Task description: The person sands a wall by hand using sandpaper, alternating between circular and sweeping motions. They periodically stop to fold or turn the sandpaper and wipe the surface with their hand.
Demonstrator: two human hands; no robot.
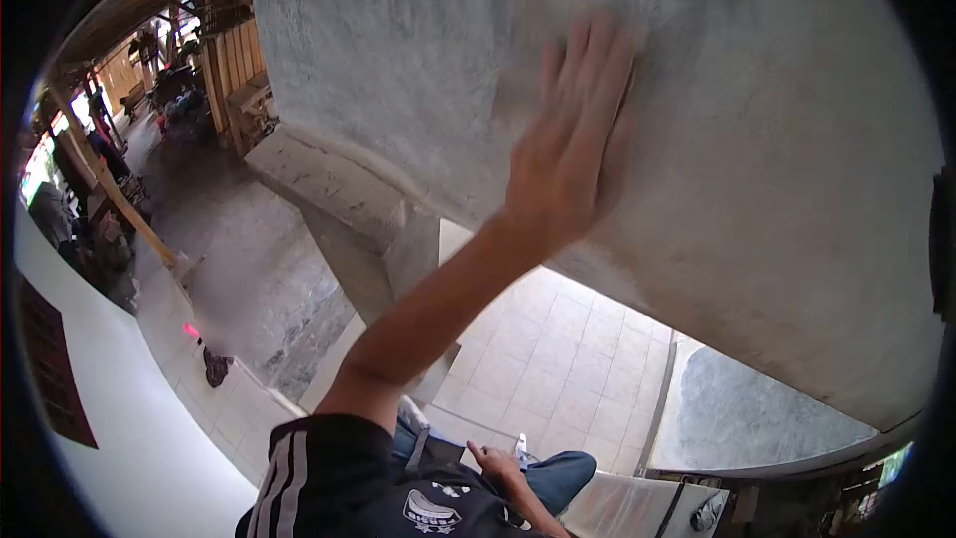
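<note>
My left hand (578,120) is raised against the grey plastered surface (777,139), its fingers stretched out flat and pointing up. Motion blurs it, and a brownish smear surrounds the fingers; whether something thin lies under the palm cannot be made out. Low in the view, near my lap, is my right hand (493,460). Its thumb sticks out and the other fingers look curled, but what they hold, if anything, is too small to tell. A small white thing (521,445) shows just beside it.
A rough cement ledge (329,179) juts out at left below the plastered surface. Pale floor tiles (558,339) lie far below. A leaning wooden post (129,204) and a white wall (129,408) stand at left. A translucent sheet (622,508) is at bottom right.
</note>
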